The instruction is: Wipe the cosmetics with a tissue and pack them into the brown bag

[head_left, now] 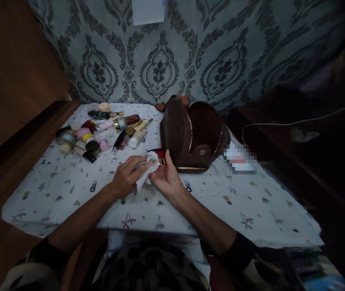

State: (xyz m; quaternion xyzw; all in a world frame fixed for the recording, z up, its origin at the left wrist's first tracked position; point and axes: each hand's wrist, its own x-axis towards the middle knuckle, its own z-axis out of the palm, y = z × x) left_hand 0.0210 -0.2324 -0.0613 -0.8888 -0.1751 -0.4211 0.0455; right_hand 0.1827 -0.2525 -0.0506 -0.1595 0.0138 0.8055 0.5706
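- Right in the middle of the action, a small red item [159,153] with a shiny coppery part sits in the right hand [168,178], just ahead of the palm.
- That right hand is half curled, palm turned up, thumb along one side of the item: a light hold.
- Over comes the left hand [127,174], fingers bent and pinched on a white cloth [144,176], pressing it to the red item's near side!
- So the cloth is squeezed in between the two hands, all of it above the table [215,214], in front of the brown bag [175,135].
- Tough to see here: cloth and fingers cover part of the red item, so its full shape can't be told, and some right fingertips are lost too.
- A pixelated patch [240,159] masks whatever lies right of the bag; the far right sinks into darkness, and a sheet [148,11] on the wall is cut by the top edge.
- The count: two hands, one red item, one cloth, one bag.
- Off to the left, cosmetics: one white tube [137,138], one dark red jar [89,125], well over a dozen pieces altogether, overlapping too much for an exact tally.
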